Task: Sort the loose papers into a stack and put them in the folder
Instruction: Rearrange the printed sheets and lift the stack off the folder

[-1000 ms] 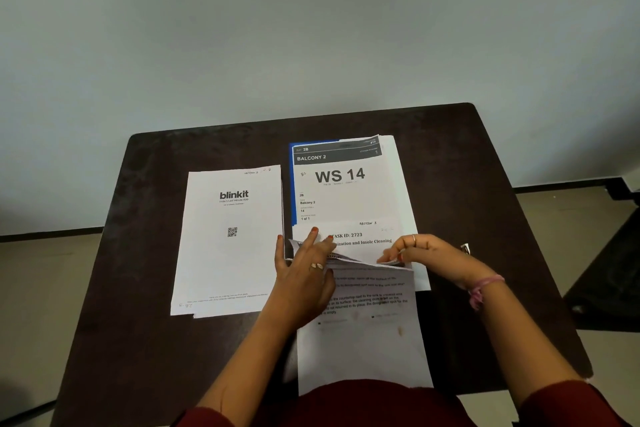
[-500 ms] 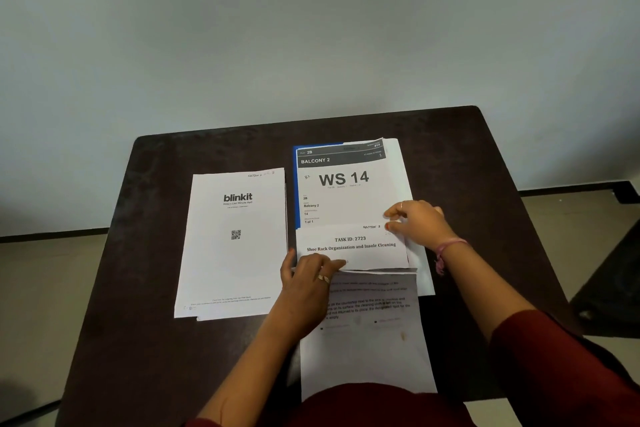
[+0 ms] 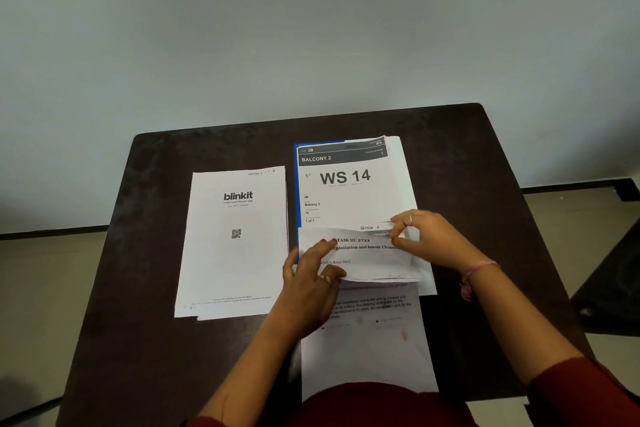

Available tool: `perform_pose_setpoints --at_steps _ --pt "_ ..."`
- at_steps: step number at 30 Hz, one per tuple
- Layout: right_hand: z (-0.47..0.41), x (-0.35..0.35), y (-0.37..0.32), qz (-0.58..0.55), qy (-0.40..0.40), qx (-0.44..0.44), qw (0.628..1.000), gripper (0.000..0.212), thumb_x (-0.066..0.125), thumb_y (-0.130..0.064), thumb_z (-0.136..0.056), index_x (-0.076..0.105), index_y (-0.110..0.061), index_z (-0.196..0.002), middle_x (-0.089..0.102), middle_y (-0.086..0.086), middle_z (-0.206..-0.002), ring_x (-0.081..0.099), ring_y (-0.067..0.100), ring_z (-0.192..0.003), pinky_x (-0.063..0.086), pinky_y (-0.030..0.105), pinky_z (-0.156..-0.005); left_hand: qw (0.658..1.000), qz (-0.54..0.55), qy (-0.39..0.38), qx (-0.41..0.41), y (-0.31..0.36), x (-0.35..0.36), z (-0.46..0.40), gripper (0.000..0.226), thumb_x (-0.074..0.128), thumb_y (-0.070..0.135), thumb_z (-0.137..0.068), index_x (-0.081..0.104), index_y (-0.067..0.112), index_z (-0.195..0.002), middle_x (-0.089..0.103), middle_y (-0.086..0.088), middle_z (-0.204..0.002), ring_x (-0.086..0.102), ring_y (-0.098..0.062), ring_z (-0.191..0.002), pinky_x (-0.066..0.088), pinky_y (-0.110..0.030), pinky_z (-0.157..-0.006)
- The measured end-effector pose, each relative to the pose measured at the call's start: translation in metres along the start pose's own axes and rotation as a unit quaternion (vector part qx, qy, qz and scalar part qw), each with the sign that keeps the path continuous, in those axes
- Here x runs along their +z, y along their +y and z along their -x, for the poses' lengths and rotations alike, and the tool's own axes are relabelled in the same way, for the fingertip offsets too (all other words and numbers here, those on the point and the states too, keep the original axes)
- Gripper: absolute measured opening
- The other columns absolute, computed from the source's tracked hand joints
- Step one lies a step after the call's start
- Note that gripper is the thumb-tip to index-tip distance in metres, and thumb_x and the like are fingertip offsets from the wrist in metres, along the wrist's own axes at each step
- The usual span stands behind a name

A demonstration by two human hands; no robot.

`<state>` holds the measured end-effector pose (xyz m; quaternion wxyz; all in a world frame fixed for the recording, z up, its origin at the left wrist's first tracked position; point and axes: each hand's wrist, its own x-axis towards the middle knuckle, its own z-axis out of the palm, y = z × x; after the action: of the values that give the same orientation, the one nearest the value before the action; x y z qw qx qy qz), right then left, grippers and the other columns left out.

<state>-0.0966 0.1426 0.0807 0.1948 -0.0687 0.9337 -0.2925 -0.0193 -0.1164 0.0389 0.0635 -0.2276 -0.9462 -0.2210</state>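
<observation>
Loose papers: white printed sheets are spread in two groups on the dark brown wooden tabletop [image 3: 485,163]; the "blinkit" sheets [image 3: 235,246] lie on the left, the "WS 14" sheet [image 3: 349,191] on the right, just beside them.
Blue folder: only its blue edge [image 3: 296,191] is seen under the "WS 14" sheet; whether it is open cannot be told.
Sheet in hand: the white "TASK ID: 2723" sheet [image 3: 367,258] is folded back toward the "WS 14" pile, overlapping its near end, above a lower text page [image 3: 367,350] at the near edge.
Left hand [image 3: 311,282]: the sheet's left part is pressed down by nearly straight fingers [image 3: 327,246].
Right hand [image 3: 433,241]: the sheet's right corner is pinched between thumb and curled fingers [image 3: 403,220].
Change: half a second earlier more of the heading was uncovered and the right hand sat higher; a second earlier the page was only being lifted.
Meaning: sorting is judged underway; nothing is seen filed yet.
</observation>
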Motion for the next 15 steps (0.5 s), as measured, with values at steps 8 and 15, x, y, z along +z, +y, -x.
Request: perform_pose_setpoints --at_steps 8,15 --pt "0.024 -0.011 0.002 -0.247 -0.229 0.003 0.942 0.012 0.066 -0.011 -0.087 0.069 -0.017 -0.097 0.072 -0.002 -0.109 0.066 0.010 -0.103 0.050 0.023 -0.092 1.000 -0.005 -0.006 0.020 -0.003 -0.004 -0.006 0.024 0.044 0.025 -0.084 0.068 0.026 -0.089 0.061 0.003 -0.123 0.048 -0.009 -0.121 0.032 -0.058 -0.104" --pt "-0.013 0.008 0.013 -0.116 -0.001 0.046 0.992 0.023 0.070 -0.027 -0.085 0.066 -0.021 -0.107 0.065 -0.003 -0.111 0.060 0.015 -0.099 0.047 0.024 -0.085 0.997 0.055 -0.041 0.031 -0.014 0.004 -0.005 0.035 0.060 -0.003 -0.076 0.062 0.019 -0.103 0.066 0.003 -0.099 0.054 -0.012 -0.093 0.054 -0.044 -0.086"
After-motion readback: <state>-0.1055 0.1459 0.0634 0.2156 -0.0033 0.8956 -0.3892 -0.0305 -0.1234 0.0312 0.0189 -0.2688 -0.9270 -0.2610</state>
